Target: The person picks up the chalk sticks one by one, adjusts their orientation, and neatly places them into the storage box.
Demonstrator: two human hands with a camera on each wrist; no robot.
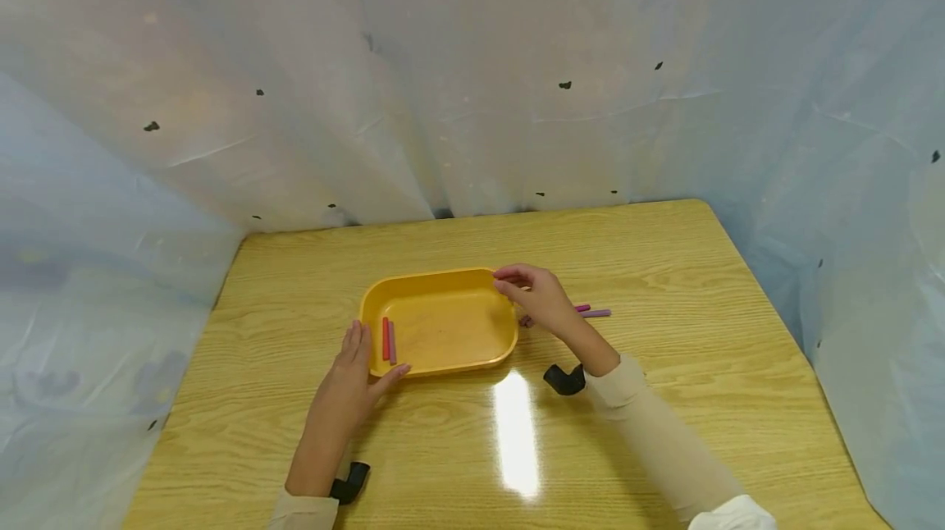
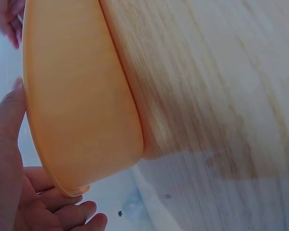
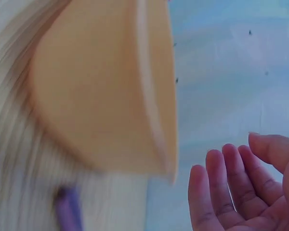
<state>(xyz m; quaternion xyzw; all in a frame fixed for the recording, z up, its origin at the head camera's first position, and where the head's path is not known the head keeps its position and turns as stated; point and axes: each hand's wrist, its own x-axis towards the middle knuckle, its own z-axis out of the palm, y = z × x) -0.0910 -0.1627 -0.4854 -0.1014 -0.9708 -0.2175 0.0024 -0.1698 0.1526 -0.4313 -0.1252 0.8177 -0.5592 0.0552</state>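
Note:
A yellow-orange plastic tray (image 1: 450, 366) with rounded corners sits on the wooden table. My left hand (image 1: 350, 378) grips its near left corner, thumb along the front rim and fingers round the left side; the left wrist view shows the thumb (image 2: 9, 113) against the rim. Inside the tray's left end lie a red stick (image 1: 385, 339) and a purple stick (image 1: 392, 343), side by side. My right hand (image 1: 537, 296) hovers by the far right corner, holding nothing, its fingers loosely spread apart from the tray wall (image 3: 101, 96) in the right wrist view.
Right of the tray, partly hidden behind the right wrist, a magenta stick (image 1: 583, 308) and a purple stick (image 1: 596, 313) lie on the table (image 1: 709, 333). Pale plastic sheeting (image 1: 472, 87) hangs behind the table and along both sides.

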